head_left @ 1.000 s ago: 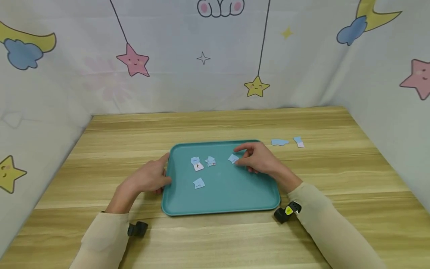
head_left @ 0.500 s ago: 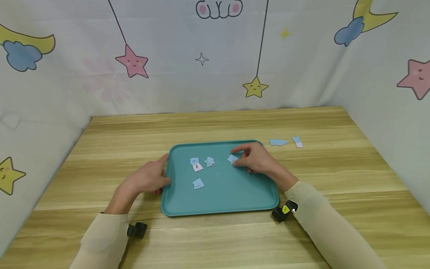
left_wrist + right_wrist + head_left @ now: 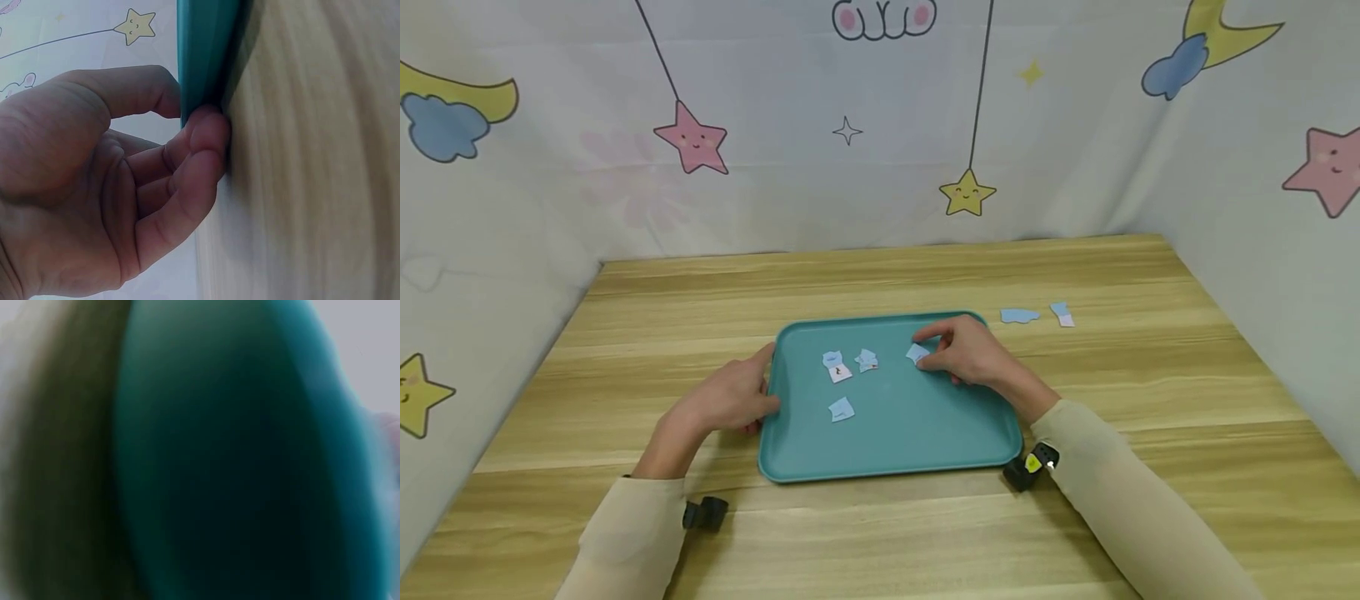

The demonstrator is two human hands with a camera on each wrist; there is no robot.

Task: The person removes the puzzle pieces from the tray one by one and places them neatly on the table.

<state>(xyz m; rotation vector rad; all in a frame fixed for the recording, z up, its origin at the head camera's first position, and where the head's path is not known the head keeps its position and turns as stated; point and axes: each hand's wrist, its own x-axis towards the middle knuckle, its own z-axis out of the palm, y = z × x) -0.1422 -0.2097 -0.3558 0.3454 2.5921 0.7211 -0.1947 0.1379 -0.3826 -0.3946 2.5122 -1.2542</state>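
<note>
A teal tray (image 3: 887,442) lies on the wooden table. At its left rim my left hand (image 3: 730,396) grips the edge, thumb on the rim; in the left wrist view other fingers (image 3: 203,137) curl against its underside. Over the tray's right half, my right hand (image 3: 966,354) holds a small pale blue puzzle piece (image 3: 915,352) between thumb and forefinger, the thumb covering one corner. Toward the left of the tray lie a blue-and-white piece (image 3: 837,367), a pale piece with a red mark (image 3: 867,360) and a lower pale blue piece (image 3: 841,409). The right wrist view is blurred, mostly teal.
Beyond the tray's far right corner, a flat blue piece (image 3: 1019,316) and a blue-and-pink piece (image 3: 1062,314) lie on the wooden table (image 3: 880,533). A white cloth (image 3: 775,200) with printed stars and moons surrounds the back and sides.
The head view has shifted slightly. Both hands keep about the same places: the left at the tray's rim, the right at the same puzzle piece.
</note>
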